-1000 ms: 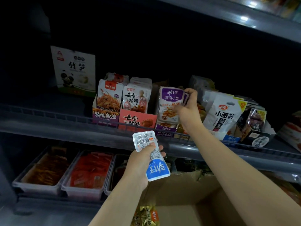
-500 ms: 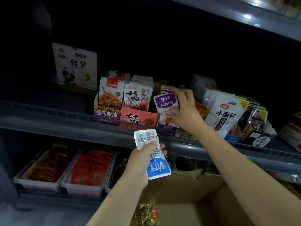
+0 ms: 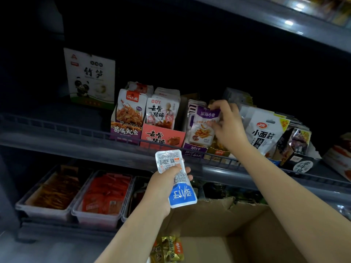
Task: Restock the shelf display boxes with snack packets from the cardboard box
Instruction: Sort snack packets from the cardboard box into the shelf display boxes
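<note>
1. Head view: my right hand point(image 3: 227, 126) pinches a purple packet point(image 3: 204, 126) at the purple display box point(image 3: 195, 149) on the shelf point(image 3: 76, 143), not yet seated, I judge.
2. My left hand point(image 3: 163, 188) grips a blue packet point(image 3: 177, 179), waiting nearer.
3. Gold packets point(image 3: 168, 250) remain in the near cardboard box point(image 3: 247, 234); restocking looks partway done.

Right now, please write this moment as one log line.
left hand: holds blue-and-white packet | right hand: pinches purple fish-snack packet at purple display box | cardboard box: open
</note>
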